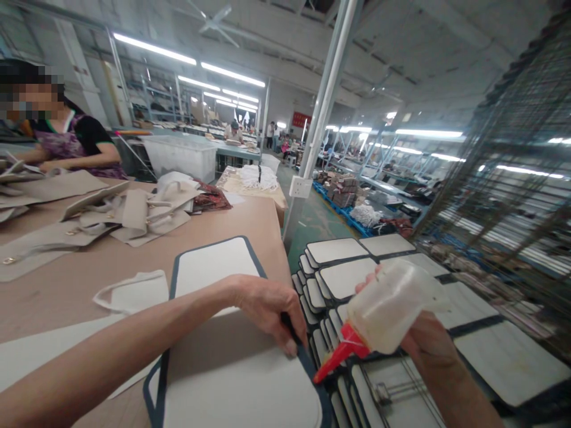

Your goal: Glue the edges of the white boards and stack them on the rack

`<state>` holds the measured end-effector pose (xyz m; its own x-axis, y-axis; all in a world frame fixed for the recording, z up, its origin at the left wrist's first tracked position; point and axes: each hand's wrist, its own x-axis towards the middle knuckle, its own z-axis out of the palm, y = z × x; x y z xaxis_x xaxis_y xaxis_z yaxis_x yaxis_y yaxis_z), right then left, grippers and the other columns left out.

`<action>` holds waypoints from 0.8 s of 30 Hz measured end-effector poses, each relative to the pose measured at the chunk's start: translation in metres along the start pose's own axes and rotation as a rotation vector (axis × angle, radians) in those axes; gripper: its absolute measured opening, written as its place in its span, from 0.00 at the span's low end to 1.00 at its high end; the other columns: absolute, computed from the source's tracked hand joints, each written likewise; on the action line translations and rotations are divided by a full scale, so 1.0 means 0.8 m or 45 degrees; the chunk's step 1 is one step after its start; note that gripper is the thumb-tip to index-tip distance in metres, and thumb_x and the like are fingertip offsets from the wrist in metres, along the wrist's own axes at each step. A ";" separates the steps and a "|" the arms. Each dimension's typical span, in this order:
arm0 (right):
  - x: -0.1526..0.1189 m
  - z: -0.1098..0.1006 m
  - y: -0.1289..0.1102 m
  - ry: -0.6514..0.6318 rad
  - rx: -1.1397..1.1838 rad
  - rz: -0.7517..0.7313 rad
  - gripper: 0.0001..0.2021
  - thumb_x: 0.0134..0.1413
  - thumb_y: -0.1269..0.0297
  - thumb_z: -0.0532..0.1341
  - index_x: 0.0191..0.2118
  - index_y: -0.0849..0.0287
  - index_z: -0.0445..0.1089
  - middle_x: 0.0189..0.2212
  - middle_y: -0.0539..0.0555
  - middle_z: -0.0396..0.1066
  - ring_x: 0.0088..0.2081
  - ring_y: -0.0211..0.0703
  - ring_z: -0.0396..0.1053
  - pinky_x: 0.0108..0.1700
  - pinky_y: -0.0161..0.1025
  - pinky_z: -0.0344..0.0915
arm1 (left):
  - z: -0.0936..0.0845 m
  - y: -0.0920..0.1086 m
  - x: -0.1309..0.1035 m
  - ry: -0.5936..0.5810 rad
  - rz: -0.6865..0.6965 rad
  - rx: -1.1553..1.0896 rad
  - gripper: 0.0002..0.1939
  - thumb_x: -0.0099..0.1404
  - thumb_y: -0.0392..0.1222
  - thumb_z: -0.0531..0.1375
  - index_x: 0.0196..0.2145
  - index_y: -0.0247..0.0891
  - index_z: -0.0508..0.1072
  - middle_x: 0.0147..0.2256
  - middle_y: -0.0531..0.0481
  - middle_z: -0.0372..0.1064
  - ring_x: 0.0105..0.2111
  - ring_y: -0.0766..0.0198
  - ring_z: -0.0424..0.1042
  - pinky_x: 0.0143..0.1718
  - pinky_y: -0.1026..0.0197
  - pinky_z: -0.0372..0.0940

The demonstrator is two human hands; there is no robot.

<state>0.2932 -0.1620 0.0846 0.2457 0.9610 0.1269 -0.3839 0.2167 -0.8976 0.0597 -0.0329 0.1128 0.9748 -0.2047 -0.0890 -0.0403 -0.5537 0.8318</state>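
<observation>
My left hand (272, 306) reaches across a cream panel with a dark blue border (236, 368), its thumb and fingers closed on the dark edging at the right side. My right hand (423, 333) is wrapped round a translucent squeeze bottle (388, 303), which is tilted down to the left. The bottle's red nozzle (341, 353) has its tip at the dark border, near the panel's right corner. Another dark-edged cream part (214, 264) lies just beyond my left wrist.
Stacked cream panels with dark edges (348, 276) stand right of the brown table (250, 223). Beige bag pieces (134, 214) are heaped at the left, near a seated person (75, 137). A metal post (312, 137) rises past the table's edge. A wire rack stands at the right.
</observation>
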 end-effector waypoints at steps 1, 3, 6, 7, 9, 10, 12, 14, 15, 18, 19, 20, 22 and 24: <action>0.000 0.000 -0.001 0.018 0.003 0.001 0.28 0.25 0.62 0.76 0.41 0.46 0.73 0.34 0.46 0.75 0.37 0.45 0.74 0.42 0.38 0.72 | 0.001 -0.001 0.000 -0.004 0.010 -0.009 0.15 0.62 0.41 0.63 0.41 0.25 0.80 0.35 0.42 0.78 0.32 0.62 0.73 0.34 0.68 0.65; 0.000 -0.002 -0.003 0.041 0.007 0.004 0.29 0.24 0.62 0.76 0.41 0.45 0.73 0.34 0.46 0.76 0.37 0.45 0.74 0.42 0.38 0.72 | 0.003 -0.003 0.000 -0.019 0.030 -0.029 0.19 0.63 0.44 0.62 0.42 0.21 0.79 0.34 0.40 0.78 0.32 0.62 0.72 0.35 0.68 0.65; 0.000 -0.010 -0.004 0.011 -0.040 0.013 0.29 0.25 0.62 0.76 0.42 0.44 0.72 0.35 0.47 0.75 0.38 0.47 0.74 0.43 0.42 0.72 | 0.005 -0.002 0.000 -0.027 0.026 -0.061 0.22 0.62 0.48 0.63 0.41 0.21 0.79 0.33 0.40 0.77 0.31 0.62 0.71 0.36 0.67 0.65; 0.000 -0.013 -0.004 -0.005 -0.067 0.008 0.29 0.26 0.61 0.76 0.42 0.44 0.72 0.35 0.48 0.75 0.39 0.49 0.73 0.43 0.43 0.72 | 0.005 -0.002 -0.001 -0.023 0.017 -0.071 0.22 0.62 0.49 0.63 0.41 0.22 0.79 0.33 0.41 0.77 0.31 0.63 0.71 0.35 0.68 0.64; -0.001 -0.018 -0.003 -0.020 -0.098 -0.013 0.28 0.27 0.60 0.76 0.43 0.44 0.72 0.36 0.50 0.74 0.40 0.50 0.73 0.44 0.46 0.71 | 0.006 0.001 -0.002 -0.009 -0.009 -0.090 0.20 0.62 0.49 0.62 0.40 0.25 0.79 0.31 0.44 0.77 0.30 0.64 0.70 0.34 0.68 0.64; -0.002 -0.020 -0.003 -0.025 -0.096 -0.016 0.29 0.28 0.60 0.76 0.43 0.44 0.71 0.36 0.50 0.74 0.40 0.50 0.72 0.44 0.46 0.71 | 0.006 0.003 -0.003 -0.002 -0.019 -0.101 0.19 0.62 0.49 0.62 0.39 0.26 0.80 0.31 0.45 0.76 0.30 0.64 0.70 0.34 0.68 0.64; -0.003 -0.023 -0.002 -0.050 -0.059 0.005 0.29 0.29 0.62 0.75 0.44 0.44 0.71 0.37 0.48 0.74 0.41 0.48 0.72 0.45 0.44 0.70 | 0.007 0.007 -0.006 0.018 -0.035 -0.124 0.18 0.61 0.49 0.63 0.36 0.28 0.80 0.30 0.46 0.76 0.30 0.64 0.70 0.34 0.68 0.64; -0.005 -0.024 -0.003 -0.107 -0.028 0.045 0.28 0.29 0.64 0.75 0.43 0.44 0.71 0.36 0.49 0.75 0.40 0.48 0.73 0.44 0.44 0.70 | 0.007 0.010 -0.009 0.044 -0.052 -0.142 0.16 0.60 0.49 0.64 0.34 0.31 0.80 0.29 0.48 0.76 0.30 0.64 0.70 0.34 0.68 0.64; -0.006 -0.024 -0.003 -0.140 -0.023 0.060 0.27 0.28 0.64 0.75 0.41 0.45 0.72 0.35 0.49 0.75 0.40 0.49 0.73 0.44 0.45 0.70 | 0.007 0.011 -0.010 0.057 -0.059 -0.148 0.15 0.60 0.49 0.64 0.34 0.31 0.80 0.29 0.49 0.76 0.30 0.64 0.70 0.33 0.68 0.64; -0.010 -0.023 -0.005 -0.210 -0.034 0.058 0.24 0.28 0.62 0.75 0.39 0.46 0.74 0.35 0.53 0.76 0.40 0.55 0.74 0.42 0.49 0.71 | 0.006 0.009 -0.015 0.094 -0.066 -0.161 0.14 0.59 0.48 0.65 0.34 0.32 0.81 0.29 0.49 0.76 0.30 0.64 0.69 0.30 0.69 0.63; -0.012 -0.024 -0.006 -0.211 -0.036 0.039 0.24 0.28 0.61 0.75 0.39 0.46 0.74 0.35 0.54 0.76 0.40 0.56 0.74 0.42 0.50 0.71 | 0.006 0.008 -0.016 0.107 -0.062 -0.160 0.14 0.60 0.47 0.64 0.34 0.31 0.81 0.29 0.48 0.76 0.29 0.64 0.69 0.30 0.69 0.63; -0.014 -0.025 -0.006 -0.191 -0.044 0.015 0.25 0.29 0.61 0.75 0.40 0.45 0.74 0.36 0.53 0.77 0.41 0.56 0.74 0.42 0.50 0.71 | 0.006 0.006 -0.018 0.122 -0.057 -0.158 0.15 0.60 0.47 0.64 0.35 0.30 0.81 0.29 0.48 0.76 0.29 0.64 0.69 0.30 0.69 0.63; -0.019 -0.028 -0.005 -0.133 -0.079 -0.033 0.25 0.33 0.61 0.74 0.43 0.43 0.73 0.39 0.53 0.77 0.43 0.55 0.74 0.44 0.49 0.71 | 0.005 0.002 -0.022 0.168 -0.053 -0.140 0.14 0.61 0.46 0.64 0.36 0.30 0.81 0.29 0.48 0.76 0.28 0.65 0.68 0.29 0.69 0.62; -0.024 -0.032 -0.002 -0.082 -0.129 -0.070 0.24 0.37 0.61 0.72 0.46 0.42 0.72 0.42 0.53 0.76 0.45 0.55 0.73 0.46 0.49 0.71 | 0.005 -0.003 -0.027 0.224 -0.086 -0.109 0.14 0.61 0.46 0.63 0.37 0.31 0.80 0.29 0.49 0.75 0.27 0.66 0.67 0.28 0.69 0.61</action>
<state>0.3124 -0.1853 0.0729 0.2047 0.9579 0.2014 -0.2788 0.2543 -0.9261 0.0380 -0.0302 0.1106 0.9983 -0.0210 -0.0552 0.0379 -0.4891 0.8714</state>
